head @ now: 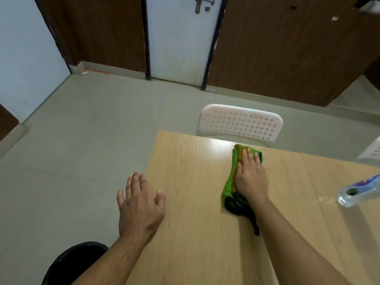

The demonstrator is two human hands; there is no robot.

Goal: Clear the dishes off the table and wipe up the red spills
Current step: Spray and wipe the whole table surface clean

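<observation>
A light wooden table (pixel 195 233) fills the lower right. My right hand (pixel 251 175) lies flat, palm down, on a green and black cloth (pixel 232 182) near the table's far edge, pressing it onto the wood. The cloth's dark end (pixel 238 204) trails back beside my wrist. My left hand (pixel 139 200) is open with fingers spread, resting at the table's left edge and holding nothing. No dishes or red spill show on the visible tabletop.
A clear plastic bottle (pixel 359 191) with a blue label lies on its side at the table's right. A white perforated chair (pixel 240 123) stands behind the far edge, another chair (pixel 372 150) at far right. A black bin (pixel 74 264) sits on the floor at lower left.
</observation>
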